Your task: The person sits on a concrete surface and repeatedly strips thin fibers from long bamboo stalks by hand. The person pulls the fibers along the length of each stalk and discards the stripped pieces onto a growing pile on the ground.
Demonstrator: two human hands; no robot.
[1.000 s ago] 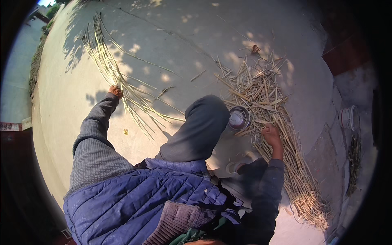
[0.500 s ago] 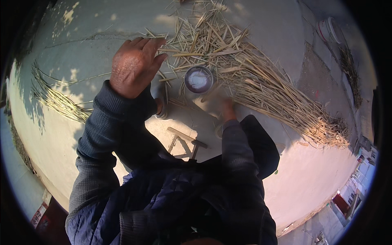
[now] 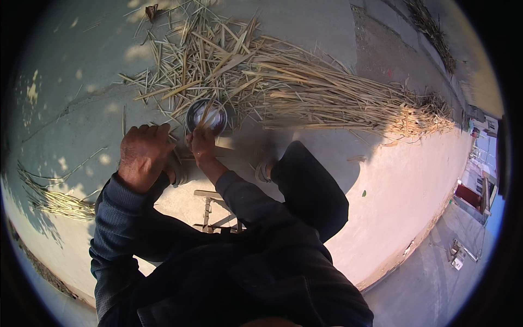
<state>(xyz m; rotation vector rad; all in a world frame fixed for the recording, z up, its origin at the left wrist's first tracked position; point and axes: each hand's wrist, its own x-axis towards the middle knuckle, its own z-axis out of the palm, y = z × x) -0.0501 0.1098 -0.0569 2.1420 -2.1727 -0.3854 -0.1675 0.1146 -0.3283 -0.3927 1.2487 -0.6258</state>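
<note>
My right hand (image 3: pixel 202 146) is closed at the near rim of a small round metal bowl (image 3: pixel 222 117) with something whitish inside. Pinched in it is a pale straw stalk (image 3: pixel 205 115), whose end slants over the bowl. To the left, my left hand (image 3: pixel 143 157) hangs above the ground with its back toward me and its fingers curled. What those fingers hold, if anything, I cannot make out. Just beyond the bowl spreads a loose heap of cut straw pieces (image 3: pixel 182 71).
A long straw bundle (image 3: pixel 338 101) reaches right from the heap. Another, smaller bundle (image 3: pixel 62 204) lies at far left. Between my legs stands a small wooden stool frame (image 3: pixel 208 212). A dark bundle of stalks (image 3: pixel 433 35) rests at the upper right.
My right hand has moved left from beside the straw bundle to the bowl. My left hand has come down and its fingers have curled. The whole view has turned and shifted.
</note>
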